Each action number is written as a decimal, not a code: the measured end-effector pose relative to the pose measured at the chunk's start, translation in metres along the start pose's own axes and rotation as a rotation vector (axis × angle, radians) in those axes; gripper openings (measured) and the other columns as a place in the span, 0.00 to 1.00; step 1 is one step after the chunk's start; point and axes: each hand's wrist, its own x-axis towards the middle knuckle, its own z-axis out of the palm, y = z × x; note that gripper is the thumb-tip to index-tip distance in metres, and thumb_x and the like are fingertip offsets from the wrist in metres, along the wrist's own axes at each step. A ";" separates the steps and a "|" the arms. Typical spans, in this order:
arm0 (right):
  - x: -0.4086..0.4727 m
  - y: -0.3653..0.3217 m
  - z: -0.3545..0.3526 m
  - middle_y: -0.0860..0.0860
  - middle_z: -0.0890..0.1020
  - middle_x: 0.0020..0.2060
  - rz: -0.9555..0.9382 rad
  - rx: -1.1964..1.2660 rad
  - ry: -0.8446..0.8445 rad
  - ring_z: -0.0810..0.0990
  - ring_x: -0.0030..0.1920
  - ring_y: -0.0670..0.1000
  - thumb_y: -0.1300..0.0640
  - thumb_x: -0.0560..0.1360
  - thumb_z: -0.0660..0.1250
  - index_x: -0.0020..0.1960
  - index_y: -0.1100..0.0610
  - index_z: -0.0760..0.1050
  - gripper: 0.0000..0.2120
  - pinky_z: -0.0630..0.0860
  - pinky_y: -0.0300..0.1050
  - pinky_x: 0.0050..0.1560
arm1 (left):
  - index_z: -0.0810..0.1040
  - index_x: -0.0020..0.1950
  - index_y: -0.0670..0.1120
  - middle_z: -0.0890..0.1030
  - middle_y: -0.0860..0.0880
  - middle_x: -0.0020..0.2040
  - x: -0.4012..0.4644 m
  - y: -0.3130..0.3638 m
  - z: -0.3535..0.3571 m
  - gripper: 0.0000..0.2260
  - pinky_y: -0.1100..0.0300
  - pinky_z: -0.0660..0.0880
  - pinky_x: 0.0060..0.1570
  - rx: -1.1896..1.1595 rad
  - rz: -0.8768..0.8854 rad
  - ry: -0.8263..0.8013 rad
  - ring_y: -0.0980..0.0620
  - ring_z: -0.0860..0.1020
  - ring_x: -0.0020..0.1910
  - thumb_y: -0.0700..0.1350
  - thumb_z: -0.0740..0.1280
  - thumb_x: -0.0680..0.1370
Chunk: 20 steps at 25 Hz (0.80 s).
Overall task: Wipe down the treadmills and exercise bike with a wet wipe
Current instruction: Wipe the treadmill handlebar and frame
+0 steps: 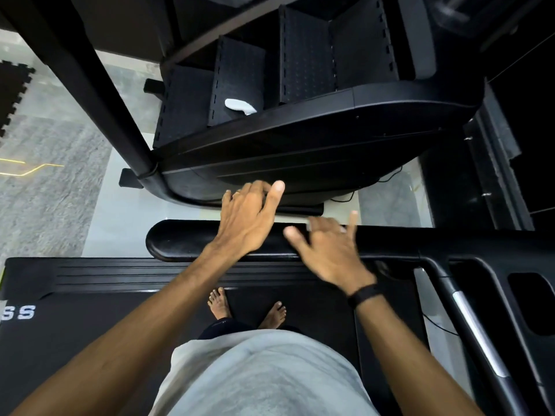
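Gym floor: black treadmill belt (90, 319) with padded handrail (186, 241), black stair-climber steps (237, 73), interlocking black foam mat (13, 91).

My 2 bare feet (246, 310) stand on the treadmill belt (90, 325). Ahead, a white wipe (240, 106) lies on a black step (237, 82). Pale floor (126, 211) carries both machines.
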 end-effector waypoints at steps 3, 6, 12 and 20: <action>-0.032 -0.039 0.013 0.57 0.61 0.79 -0.189 -0.019 0.050 0.52 0.80 0.55 0.25 0.75 0.31 0.80 0.59 0.56 0.49 0.34 0.67 0.76 | 0.75 0.54 0.51 0.79 0.53 0.52 0.004 0.005 0.007 0.31 0.41 0.60 0.71 -0.037 0.021 -0.005 0.52 0.76 0.55 0.69 0.41 0.78; -0.066 -0.003 0.028 0.52 0.50 0.82 -0.212 0.013 0.149 0.43 0.81 0.50 0.29 0.80 0.37 0.82 0.57 0.49 0.41 0.34 0.67 0.76 | 0.75 0.62 0.48 0.80 0.49 0.58 -0.003 -0.006 0.018 0.36 0.40 0.53 0.75 0.068 0.033 -0.104 0.49 0.76 0.62 0.70 0.39 0.78; -0.010 0.064 0.011 0.53 0.72 0.71 0.161 0.018 0.087 0.64 0.75 0.52 0.25 0.71 0.26 0.73 0.56 0.68 0.52 0.33 0.70 0.74 | 0.73 0.68 0.45 0.78 0.46 0.62 -0.003 -0.010 0.020 0.39 0.37 0.48 0.76 0.192 0.083 -0.178 0.47 0.74 0.66 0.70 0.37 0.79; -0.051 -0.001 0.025 0.51 0.53 0.81 -0.174 0.006 0.110 0.45 0.81 0.50 0.30 0.80 0.34 0.82 0.56 0.48 0.41 0.32 0.66 0.76 | 0.71 0.71 0.43 0.77 0.42 0.65 -0.008 -0.008 0.017 0.42 0.34 0.44 0.76 0.425 0.102 -0.243 0.44 0.73 0.67 0.69 0.35 0.78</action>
